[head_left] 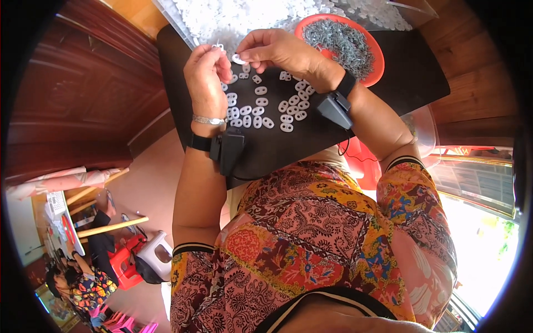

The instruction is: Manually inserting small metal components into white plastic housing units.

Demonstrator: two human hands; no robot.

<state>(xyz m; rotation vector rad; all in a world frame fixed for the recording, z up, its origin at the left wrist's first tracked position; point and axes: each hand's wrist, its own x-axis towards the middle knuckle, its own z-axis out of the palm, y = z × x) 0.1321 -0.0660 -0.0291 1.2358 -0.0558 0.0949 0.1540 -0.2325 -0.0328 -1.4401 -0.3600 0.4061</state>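
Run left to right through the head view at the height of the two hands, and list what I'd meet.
Reddish-brown wooden panel, left hand, white oval piece, right hand, orange bowl of small metal pieces, brown wooden planks.

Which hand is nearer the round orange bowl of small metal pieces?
Right. The right hand is just left of the bowl; the left hand is farther left.

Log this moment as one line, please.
Left hand: holds small white part | Right hand: holds white oval piece | Black table: loose oval pieces | Red bowl: grey metal bits
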